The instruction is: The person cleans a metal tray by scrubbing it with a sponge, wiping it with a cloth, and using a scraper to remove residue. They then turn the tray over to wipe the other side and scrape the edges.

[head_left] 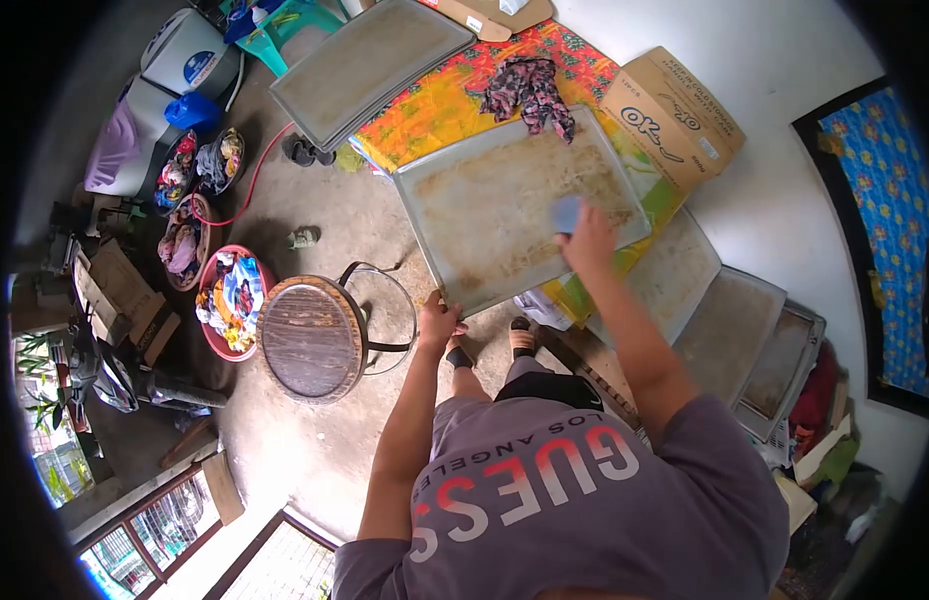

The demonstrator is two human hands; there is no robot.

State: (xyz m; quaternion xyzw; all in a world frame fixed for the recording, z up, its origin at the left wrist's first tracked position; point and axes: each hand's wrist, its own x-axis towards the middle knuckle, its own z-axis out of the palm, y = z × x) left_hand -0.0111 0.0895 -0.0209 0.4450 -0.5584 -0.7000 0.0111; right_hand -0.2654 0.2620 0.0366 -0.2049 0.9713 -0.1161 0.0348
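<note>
A large metal baking tray (484,195) with brown stains lies on a table with a flowered cover, its near left corner jutting past the edge. My left hand (441,318) is closed around that corner, fingers underneath. On the tray's right part, my right hand (589,243) presses a small flat blue piece (566,213) against the stained surface; blur hides whether it is a scraper or a sponge. A crumpled dark floral cloth (524,90) lies over the tray's far edge.
More trays (374,65) are stacked at the far left of the table cover (584,50). A cardboard box (674,118) stands at the right. Other trays (729,325) lean lower right. A round wooden stool (312,338) and a pink laundry basin (267,275) stand on the left floor.
</note>
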